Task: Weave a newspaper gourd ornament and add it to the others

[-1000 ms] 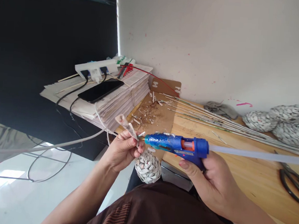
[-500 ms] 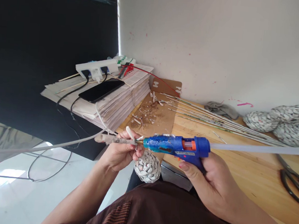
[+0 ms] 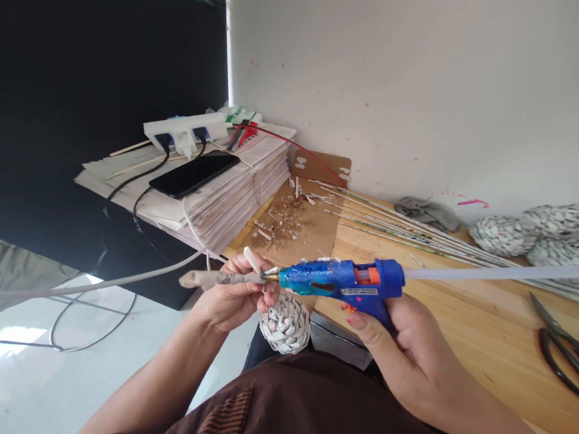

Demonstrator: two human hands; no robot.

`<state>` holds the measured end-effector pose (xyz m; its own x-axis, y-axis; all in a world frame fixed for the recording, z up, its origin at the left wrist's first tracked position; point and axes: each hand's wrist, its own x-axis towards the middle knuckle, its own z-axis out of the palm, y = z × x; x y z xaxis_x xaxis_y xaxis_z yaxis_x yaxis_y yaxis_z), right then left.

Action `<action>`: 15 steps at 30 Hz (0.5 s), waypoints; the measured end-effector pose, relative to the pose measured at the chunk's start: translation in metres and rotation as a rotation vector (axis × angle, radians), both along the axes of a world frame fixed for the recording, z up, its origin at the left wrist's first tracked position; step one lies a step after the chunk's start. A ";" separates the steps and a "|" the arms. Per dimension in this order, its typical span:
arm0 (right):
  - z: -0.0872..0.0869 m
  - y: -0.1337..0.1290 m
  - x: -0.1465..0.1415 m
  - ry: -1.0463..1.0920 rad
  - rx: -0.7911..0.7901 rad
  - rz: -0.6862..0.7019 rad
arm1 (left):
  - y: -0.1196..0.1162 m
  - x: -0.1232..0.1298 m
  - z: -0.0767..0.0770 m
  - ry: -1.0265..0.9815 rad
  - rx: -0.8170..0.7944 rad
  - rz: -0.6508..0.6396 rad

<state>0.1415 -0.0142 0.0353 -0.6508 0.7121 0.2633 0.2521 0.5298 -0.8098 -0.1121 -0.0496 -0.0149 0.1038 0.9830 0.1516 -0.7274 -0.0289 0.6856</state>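
My right hand (image 3: 418,361) grips a blue hot glue gun (image 3: 337,279) by its handle, fingers round the orange trigger. A long clear glue stick (image 3: 490,271) sticks out of its back. The metal nozzle meets the fingertips of my left hand (image 3: 238,296), which are pinched round a thin white paper strip (image 3: 252,259). Just below those fingertips hangs a woven paper ball (image 3: 286,324); how it joins the strip is hidden. A pale wrinkled tube-like piece (image 3: 204,278) points left from this hand; I cannot tell whether it is a covered finger.
Bundled paper (image 3: 252,180) carries a phone (image 3: 195,174) and a power strip (image 3: 186,132). Paper scraps litter a brown board (image 3: 313,229). Thin paper rods (image 3: 418,234), black scissors (image 3: 559,352) and woven balls (image 3: 503,235) lie on the wooden table (image 3: 491,326). A grey cord (image 3: 129,278) crosses at left.
The glue gun's back end has tilted up slightly, and its glue stick now slants upward to the right. My left hand keeps its pinch at the nozzle. The view has shifted a little.
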 end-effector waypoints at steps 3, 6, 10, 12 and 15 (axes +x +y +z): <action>-0.003 0.000 0.002 -0.002 -0.001 -0.006 | 0.001 0.001 -0.001 0.001 0.003 0.001; -0.005 0.000 0.003 -0.010 0.008 -0.023 | 0.001 0.001 -0.003 0.003 0.014 -0.009; -0.007 -0.001 0.004 -0.023 -0.015 -0.042 | 0.001 0.001 -0.002 0.008 0.016 -0.014; -0.007 -0.002 0.005 -0.021 -0.031 -0.041 | 0.001 0.001 -0.002 0.007 0.011 -0.013; -0.007 -0.003 0.005 -0.010 -0.037 -0.039 | 0.001 0.002 -0.001 0.011 0.010 -0.013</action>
